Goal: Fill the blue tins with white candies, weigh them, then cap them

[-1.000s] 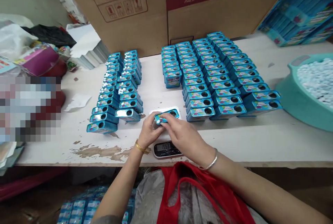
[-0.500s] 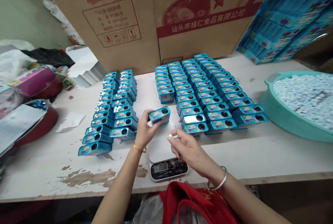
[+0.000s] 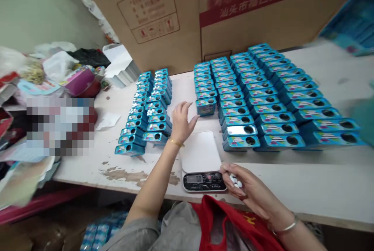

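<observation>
My left hand [image 3: 181, 121] hangs over the table with fingers spread and nothing in them. A small blue candy box [image 3: 205, 107] stands just beyond its fingertips, apart from them. My right hand [image 3: 251, 188] is curled around several small white candies [image 3: 235, 181], cupped beside the scale's front right corner. Between the hands lies a white kitchen scale [image 3: 201, 153] with a bare plate and a dark display panel; its reading is illegible. Left of my left hand, two columns of blue boxes [image 3: 157, 137] have white candies on many tops.
More blue boxes [image 3: 280, 141] with round dark holes stand in columns to the right. A large carton [image 3: 181, 54] closes off the back. A blurred teal basin [image 3: 365, 116] is at the right edge; bags and a purple bowl [image 3: 79, 83] crowd the left.
The blue box has left my left hand, which opened and moved off the scale. My right hand went from a fingertip pinch to cupping candies, lower down. The view shifted left.
</observation>
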A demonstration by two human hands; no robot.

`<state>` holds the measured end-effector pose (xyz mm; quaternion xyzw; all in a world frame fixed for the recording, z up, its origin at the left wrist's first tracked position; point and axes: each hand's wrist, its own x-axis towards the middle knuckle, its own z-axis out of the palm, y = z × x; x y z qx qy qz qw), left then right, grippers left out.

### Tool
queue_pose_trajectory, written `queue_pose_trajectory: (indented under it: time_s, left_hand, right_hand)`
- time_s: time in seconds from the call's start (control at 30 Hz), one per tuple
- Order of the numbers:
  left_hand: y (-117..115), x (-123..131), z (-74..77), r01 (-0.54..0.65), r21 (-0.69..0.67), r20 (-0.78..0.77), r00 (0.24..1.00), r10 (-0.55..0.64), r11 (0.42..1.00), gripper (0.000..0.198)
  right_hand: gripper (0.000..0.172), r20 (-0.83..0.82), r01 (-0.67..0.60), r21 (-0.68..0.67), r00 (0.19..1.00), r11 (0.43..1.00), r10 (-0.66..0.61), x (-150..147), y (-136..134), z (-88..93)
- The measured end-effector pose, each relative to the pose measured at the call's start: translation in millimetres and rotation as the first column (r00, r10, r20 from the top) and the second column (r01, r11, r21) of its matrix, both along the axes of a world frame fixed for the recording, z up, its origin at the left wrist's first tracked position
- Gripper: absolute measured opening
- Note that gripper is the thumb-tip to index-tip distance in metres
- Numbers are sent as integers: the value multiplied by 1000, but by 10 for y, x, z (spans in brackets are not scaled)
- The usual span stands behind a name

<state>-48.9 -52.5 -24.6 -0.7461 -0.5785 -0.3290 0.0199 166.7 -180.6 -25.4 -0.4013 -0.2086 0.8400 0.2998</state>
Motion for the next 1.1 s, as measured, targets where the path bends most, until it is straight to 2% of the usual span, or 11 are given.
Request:
queue_pose_trajectory:
  time_s: [0.13, 0.2, 0.33, 0.4, 0.47, 0.57, 0.63, 0.8, 0.87, 0.97, 1.1]
  left_hand:
    - [-736, -555, 263, -158, 63, -80, 983, 163, 985, 31]
    - [-987, -830, 243, -222, 16, -225, 949, 220, 975, 32]
    - [-1196, -1083, 118, -174, -70, -473, 873, 121, 982, 12]
    - [-1218, -1028, 169, -139, -61, -495, 864, 91, 988, 10]
    - [-1217, -876, 318, -102, -81, -465, 884, 53, 991, 11]
    - [-1163, -531, 579, 17, -157, -383, 920, -77, 987, 14]
    - [-1087, -273, 674, 123, -206, -345, 919, -190, 971, 17]
    - [-881, 200, 585, 249, -362, -392, 834, -389, 898, 15]
    - [-841, 258, 527, 251, -404, -389, 823, -414, 880, 14]
    - [-836, 199, 513, 296, -385, -262, 874, -411, 874, 28]
    - [-920, -74, 590, 254, -234, 17, 966, -257, 939, 40]
  right_hand:
    - [23, -18, -31, -57, 999, 998, 30, 56, -76, -59]
    - [23, -26, -45, -59, 999, 997, 43, 53, -113, -65]
    - [21, -50, -72, -49, 996, 996, 69, -2, -176, -27]
    - [21, -53, -73, -41, 996, 996, 71, -18, -201, -1]
    - [20, -41, -73, -27, 997, 997, 72, -10, -223, 18]
    - [19, 3, -68, -14, 998, 998, 68, 38, -249, 24]
    - [19, 39, -54, -16, 998, 998, 55, 81, -262, 15]
    - [21, 64, -13, 2, 998, 1000, 13, 185, -293, -13]
    - [21, 60, 4, 3, 998, 1000, -4, 220, -301, -20]
    - [22, 75, 17, -14, 997, 1000, -16, 260, -306, -30]
    - [24, 103, 14, -40, 995, 999, -10, 301, -306, -41]
